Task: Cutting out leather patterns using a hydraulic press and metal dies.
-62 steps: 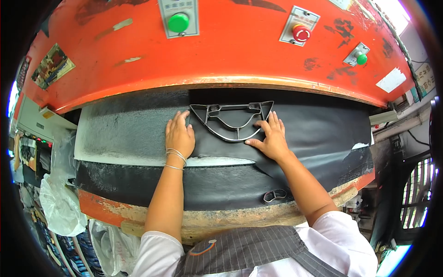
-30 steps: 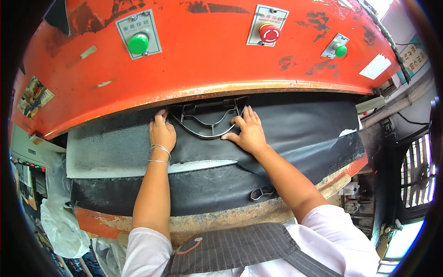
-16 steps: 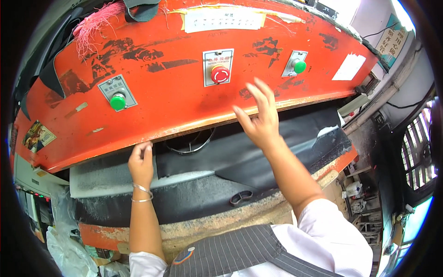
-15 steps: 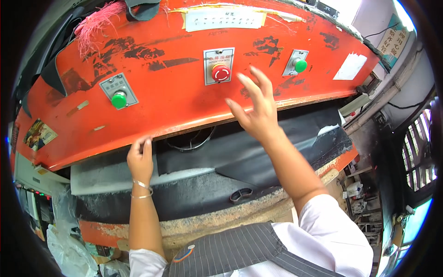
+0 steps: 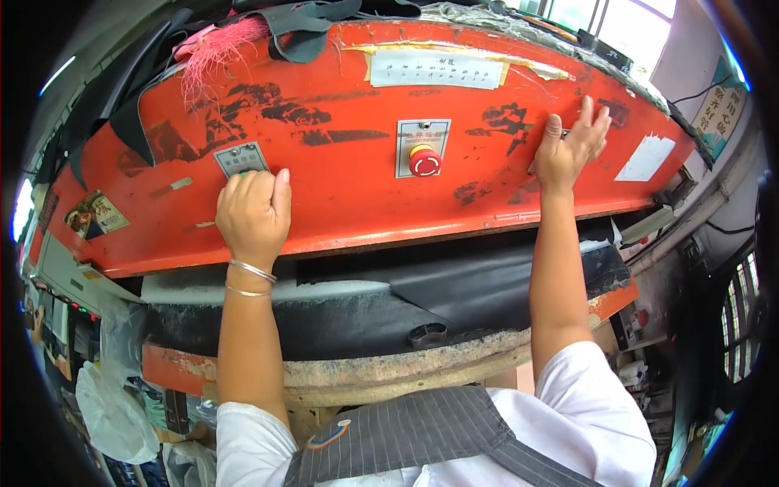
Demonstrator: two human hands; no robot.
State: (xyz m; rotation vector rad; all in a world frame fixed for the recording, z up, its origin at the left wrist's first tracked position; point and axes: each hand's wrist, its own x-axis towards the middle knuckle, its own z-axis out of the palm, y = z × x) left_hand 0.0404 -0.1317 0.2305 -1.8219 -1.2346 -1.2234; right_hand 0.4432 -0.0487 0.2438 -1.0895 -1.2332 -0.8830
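My left hand point(image 5: 253, 211) is closed in a fist against the left push button on a red machine front point(image 5: 341, 195); only a sliver of green shows above the knuckles. Over the right button's place, my right hand point(image 5: 568, 150) is open with fingers spread, its heel against the panel, hiding that button. A red emergency stop button point(image 5: 425, 161) sits between the hands. Below the panel, black sheet material point(image 5: 479, 284) runs under the machine head. On its near part rests a small, dark, ring-shaped cutting die point(image 5: 427, 335).
A worn, pale ledge point(image 5: 389, 369) runs along the front of the bed. Black scraps point(image 5: 312, 32) and pink string point(image 5: 219, 61) hang over the panel's top. Plastic bags point(image 5: 118, 414) are at the lower left; a pipe point(image 5: 690, 219) slants at the right.
My left hand has risen from the panel's lower edge to the left button. My right hand has moved right, to the right button. The metal ring under the head no longer shows.
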